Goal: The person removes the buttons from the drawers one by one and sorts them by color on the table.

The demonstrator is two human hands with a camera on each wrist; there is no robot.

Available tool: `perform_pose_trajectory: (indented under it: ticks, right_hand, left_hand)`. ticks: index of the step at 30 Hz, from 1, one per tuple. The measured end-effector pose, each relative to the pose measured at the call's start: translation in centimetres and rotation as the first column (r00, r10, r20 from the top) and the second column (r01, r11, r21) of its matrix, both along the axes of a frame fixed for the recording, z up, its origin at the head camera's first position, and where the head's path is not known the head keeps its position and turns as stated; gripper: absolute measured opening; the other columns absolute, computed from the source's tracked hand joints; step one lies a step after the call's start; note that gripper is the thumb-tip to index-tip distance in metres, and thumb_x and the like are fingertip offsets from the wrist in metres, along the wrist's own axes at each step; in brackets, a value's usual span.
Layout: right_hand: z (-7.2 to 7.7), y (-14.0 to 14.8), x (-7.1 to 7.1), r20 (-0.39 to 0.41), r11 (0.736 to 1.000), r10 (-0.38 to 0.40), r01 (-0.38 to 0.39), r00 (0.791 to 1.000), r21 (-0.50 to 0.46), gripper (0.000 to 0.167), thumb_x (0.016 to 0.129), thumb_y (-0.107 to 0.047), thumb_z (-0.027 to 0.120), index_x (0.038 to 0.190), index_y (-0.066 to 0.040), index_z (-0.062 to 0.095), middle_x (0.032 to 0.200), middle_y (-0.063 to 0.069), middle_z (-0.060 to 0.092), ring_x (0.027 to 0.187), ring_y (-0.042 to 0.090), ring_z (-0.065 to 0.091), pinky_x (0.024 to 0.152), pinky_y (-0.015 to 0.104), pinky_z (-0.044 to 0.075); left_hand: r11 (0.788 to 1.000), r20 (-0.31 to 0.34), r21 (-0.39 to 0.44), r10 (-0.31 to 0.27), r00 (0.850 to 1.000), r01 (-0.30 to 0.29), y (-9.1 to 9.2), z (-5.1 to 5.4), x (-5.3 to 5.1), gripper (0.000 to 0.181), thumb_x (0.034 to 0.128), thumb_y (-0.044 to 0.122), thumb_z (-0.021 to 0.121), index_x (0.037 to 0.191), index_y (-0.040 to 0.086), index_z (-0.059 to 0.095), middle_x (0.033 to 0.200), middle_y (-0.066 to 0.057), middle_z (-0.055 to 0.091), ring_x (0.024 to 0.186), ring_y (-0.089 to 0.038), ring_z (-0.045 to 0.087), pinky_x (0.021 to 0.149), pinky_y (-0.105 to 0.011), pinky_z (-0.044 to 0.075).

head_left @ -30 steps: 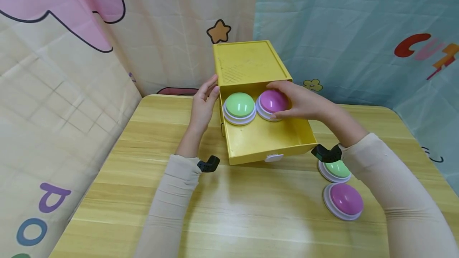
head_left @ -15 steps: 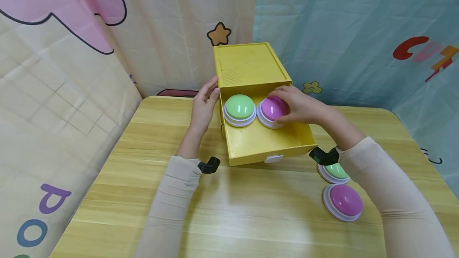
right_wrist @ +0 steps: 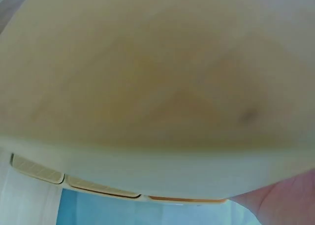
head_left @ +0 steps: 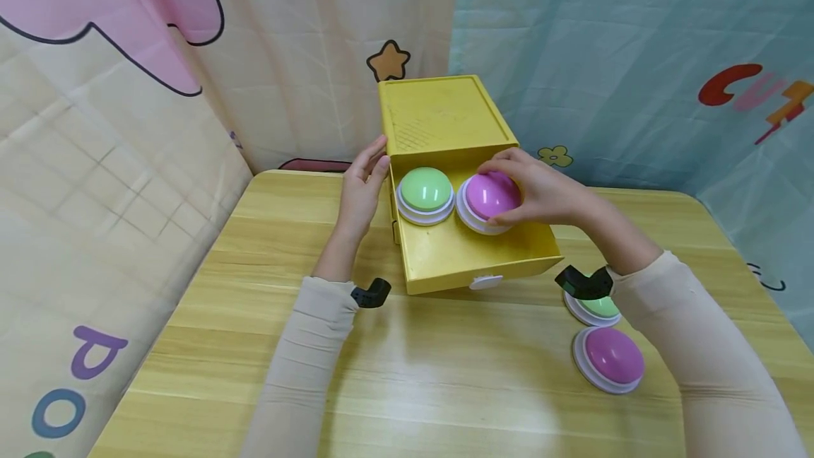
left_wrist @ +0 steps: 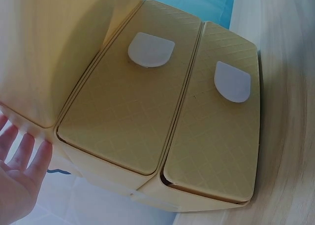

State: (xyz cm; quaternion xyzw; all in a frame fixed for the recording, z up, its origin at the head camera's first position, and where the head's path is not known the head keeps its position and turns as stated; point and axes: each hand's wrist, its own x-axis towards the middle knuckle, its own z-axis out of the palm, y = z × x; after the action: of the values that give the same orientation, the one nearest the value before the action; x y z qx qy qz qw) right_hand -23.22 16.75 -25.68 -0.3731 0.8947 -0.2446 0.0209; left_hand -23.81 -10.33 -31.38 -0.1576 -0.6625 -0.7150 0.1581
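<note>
A yellow drawer cabinet (head_left: 445, 112) stands at the back of the table with its top drawer (head_left: 458, 260) pulled out. Inside, a green dome-shaped push button (head_left: 426, 189) on a white base sits at the left. Beside it, my right hand (head_left: 540, 186) grips a pink dome-shaped push button (head_left: 491, 193), thumb at the near side and fingers at the far side. My left hand (head_left: 361, 186) touches the cabinet's left side with fingers extended. In the left wrist view, its fingers (left_wrist: 24, 151) lie along the cabinet edge. The drawer front blocks most of the right wrist view.
Another green push button (head_left: 594, 306), partly hidden by the right wrist camera, and another pink one (head_left: 613, 355) lie on the wooden table (head_left: 432, 380) at the right. Two lower drawers (left_wrist: 128, 87) with white handles are closed. Printed curtains (head_left: 604, 55) hang behind.
The pink push button in my right hand has shifted slightly toward me and right within the drawer, and looks a little raised. My left hand stays in place.
</note>
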Motion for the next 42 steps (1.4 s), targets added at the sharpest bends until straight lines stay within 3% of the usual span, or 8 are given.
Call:
perform_pose_trajectory:
  ticks: [10, 17, 23, 32, 37, 42]
  right_hand:
    - [1.2, 1.0, 2.2, -0.081, 0.994, 0.031, -0.040, 0.996, -0.102, 0.063, 0.064, -0.014, 0.082, 0.119, -0.004, 0.054, 0.114, 0.011, 0.042, 0.101, 0.025, 0.042, 0.078, 0.039, 0.045]
    - [1.9, 2.5, 4.2, -0.177, 0.987, 0.026, -0.053, 0.984, -0.154, 0.066, 0.059, -0.010, 0.084, 0.118, -0.004, 0.055, 0.114, 0.008, 0.043, 0.101, 0.019, 0.040, 0.074, 0.018, 0.043]
    - [1.6, 4.5, 5.7, -0.221, 0.977, -0.032, -0.016, 0.975, -0.212, 0.069, 0.052, 0.001, 0.085, 0.115, -0.003, 0.057, 0.113, 0.004, 0.043, 0.102, 0.010, 0.038, 0.072, 0.010, 0.043]
    - [-0.1, 8.5, 8.4, -0.265, 0.970, -0.140, 0.078, 0.954, -0.230, 0.076, 0.043, 0.009, 0.083, 0.114, 0.002, 0.056, 0.112, 0.000, 0.044, 0.103, 0.007, 0.037, 0.069, 0.008, 0.039]
    - [-1.8, 10.9, 10.2, -0.231, 0.949, -0.249, 0.189, 0.941, -0.253, 0.077, 0.042, 0.013, 0.082, 0.114, 0.003, 0.056, 0.113, -0.005, 0.043, 0.100, 0.007, 0.038, 0.070, 0.005, 0.038]
    - [-4.1, 13.4, 11.8, -0.179, 0.899, -0.371, 0.303, 0.911, -0.317, 0.077, 0.041, 0.019, 0.080, 0.113, 0.006, 0.055, 0.112, -0.006, 0.042, 0.097, 0.006, 0.038, 0.071, 0.003, 0.035]
  left_hand:
    - [1.000, -0.013, 0.001, -0.011, 1.000, 0.011, 0.0, -0.1, -0.1, 0.040, 0.0929, 0.005, 0.047, 0.130, -0.007, 0.041, 0.138, -0.014, 0.037, 0.119, -0.021, 0.042, 0.096, -0.029, 0.037]
    - [1.000, -0.024, 0.016, -0.021, 0.999, 0.022, -0.4, -1.7, -1.7, 0.041, 0.0919, 0.010, 0.049, 0.131, -0.001, 0.044, 0.137, -0.007, 0.039, 0.118, -0.018, 0.043, 0.096, -0.029, 0.037]
    - [1.000, -0.026, 0.022, -0.022, 0.999, 0.022, -0.4, -1.9, -1.9, 0.041, 0.0916, 0.011, 0.050, 0.131, 0.000, 0.044, 0.137, -0.005, 0.040, 0.118, -0.016, 0.043, 0.096, -0.028, 0.037]
    - [0.999, 0.007, 0.019, -0.027, 1.000, 0.027, -0.1, -0.3, -0.3, 0.040, 0.0929, 0.006, 0.047, 0.131, -0.004, 0.042, 0.138, -0.010, 0.037, 0.120, -0.020, 0.041, 0.097, -0.029, 0.036]
    - [0.999, -0.003, 0.026, -0.027, 1.000, 0.027, -0.3, -1.1, -1.0, 0.040, 0.0925, 0.009, 0.049, 0.131, -0.001, 0.043, 0.138, -0.007, 0.038, 0.119, -0.018, 0.042, 0.097, -0.029, 0.036]
    - [1.000, -0.012, 0.019, -0.019, 1.000, 0.020, -0.4, -1.6, -1.5, 0.041, 0.0920, 0.011, 0.050, 0.131, 0.000, 0.044, 0.138, -0.005, 0.039, 0.119, -0.017, 0.042, 0.096, -0.028, 0.037]
